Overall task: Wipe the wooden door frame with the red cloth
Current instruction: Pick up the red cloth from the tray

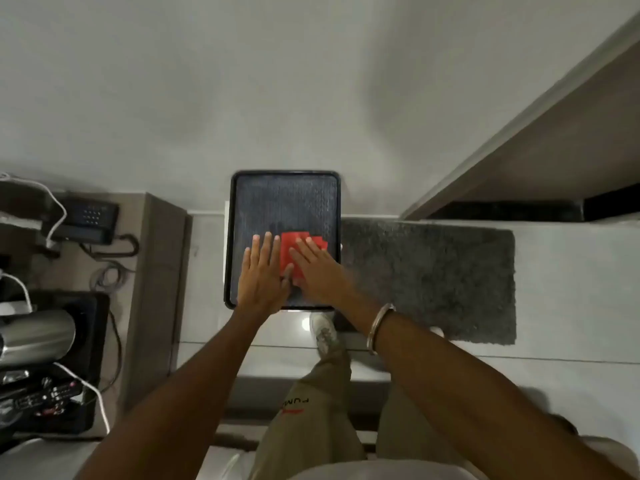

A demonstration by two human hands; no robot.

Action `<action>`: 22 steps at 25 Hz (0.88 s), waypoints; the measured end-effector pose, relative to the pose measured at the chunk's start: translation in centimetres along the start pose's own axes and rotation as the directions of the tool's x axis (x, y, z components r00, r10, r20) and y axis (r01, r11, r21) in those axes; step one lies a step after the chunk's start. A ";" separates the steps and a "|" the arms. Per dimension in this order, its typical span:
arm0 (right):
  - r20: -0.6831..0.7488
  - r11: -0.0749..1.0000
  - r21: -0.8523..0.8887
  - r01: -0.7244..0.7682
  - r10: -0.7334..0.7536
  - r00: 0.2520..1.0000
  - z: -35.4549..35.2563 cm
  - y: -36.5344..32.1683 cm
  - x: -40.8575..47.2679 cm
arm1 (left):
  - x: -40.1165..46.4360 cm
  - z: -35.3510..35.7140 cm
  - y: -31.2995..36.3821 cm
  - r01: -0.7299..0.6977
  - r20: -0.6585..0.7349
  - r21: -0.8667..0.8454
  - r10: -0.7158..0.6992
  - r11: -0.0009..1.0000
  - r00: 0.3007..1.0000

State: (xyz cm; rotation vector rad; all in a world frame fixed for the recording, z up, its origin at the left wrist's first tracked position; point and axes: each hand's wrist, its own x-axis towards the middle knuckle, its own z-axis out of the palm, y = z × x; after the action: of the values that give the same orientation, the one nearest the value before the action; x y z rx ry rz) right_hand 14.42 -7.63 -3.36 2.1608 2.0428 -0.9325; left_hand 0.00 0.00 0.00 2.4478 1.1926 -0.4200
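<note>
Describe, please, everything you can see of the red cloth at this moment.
The red cloth is a plain, bright red fabric, folded flat with stepped layers showing at its far right corner. It lies on the dark textured tray, toward the near right part. The right hand rests flat across it, fingers spread, covering much of it; the left hand lies open beside its left edge. Neither hand has closed a grip on it.

Your right hand (pixel 313 271) covers the lower right part of the red cloth (pixel 290 249), so you cannot tell how far the cloth reaches beneath it. The wooden door frame (pixel 540 133) runs out past the right edge. The gear on the left shelf (pixel 152 271) is cut off and too dim to identify.
</note>
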 end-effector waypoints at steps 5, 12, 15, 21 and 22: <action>0.032 0.987 -0.111 -0.119 0.123 0.992 4.2 -1.7 2.1 | 0.6 2.7 -2.7 0.085 -0.091 -0.053 -0.090 0.995 0.992; 0.003 0.952 0.216 -0.218 0.222 0.975 -2.4 -1.1 3.7 | 0.3 0.0 -0.6 0.124 -0.170 -0.256 -0.171 0.959 0.971; 0.198 0.479 0.767 -0.427 0.455 0.868 -10.2 0.8 1.9 | 1.6 -5.1 3.0 0.008 -0.289 -0.369 -0.123 0.929 0.949; 0.140 -0.420 0.904 0.080 0.466 0.874 -25.1 5.4 -10.9 | 4.2 -18.3 14.2 -0.386 -0.582 -0.325 0.139 0.863 0.801; 0.067 -0.487 0.848 0.212 0.493 0.867 -27.9 6.5 -14.0 | 4.3 -20.8 16.9 -0.479 -0.645 -0.262 0.217 0.838 0.733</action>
State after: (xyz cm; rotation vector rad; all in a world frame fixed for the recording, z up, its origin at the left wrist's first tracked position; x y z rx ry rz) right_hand 32.05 -9.71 23.11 3.0789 -0.3369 -3.4256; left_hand 18.12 2.96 19.99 2.3857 0.8392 0.7112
